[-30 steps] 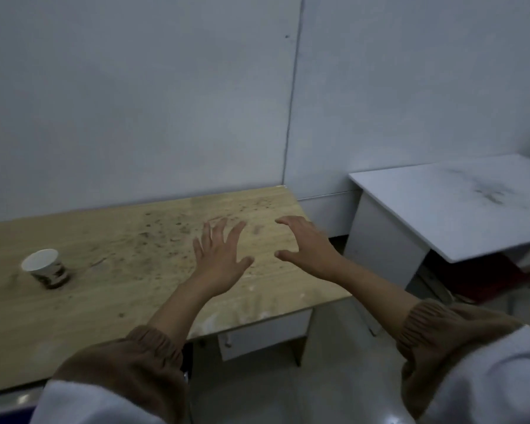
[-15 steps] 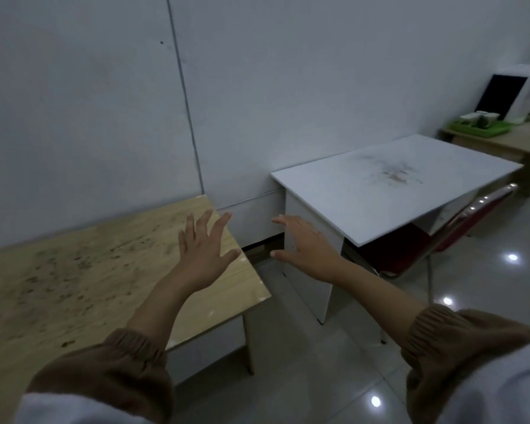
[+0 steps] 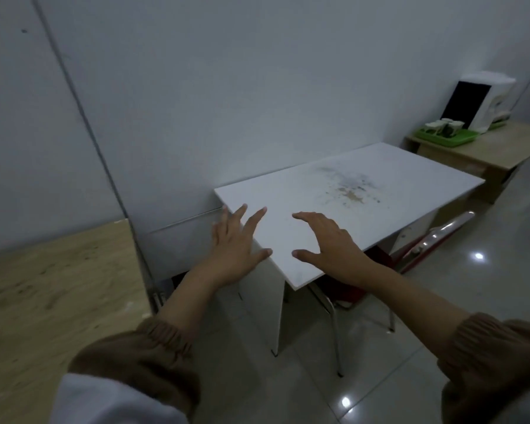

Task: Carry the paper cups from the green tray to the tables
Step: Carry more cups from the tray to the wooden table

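A plain grey wall [image 3: 257, 87] fills the upper view, crossed on the left by a thin dark strip [image 3: 83, 123] running down it. Below lies a glossy tiled floor [image 3: 441, 301] with small light reflections. A red chair [image 3: 435, 237] with metal legs stands on it. A white box-shaped appliance [image 3: 484, 102] with a black front sits far right.

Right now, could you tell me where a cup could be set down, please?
The white table is bare apart from stains; what shows of the wooden table at left is too. The green tray is crowded with paper cups.
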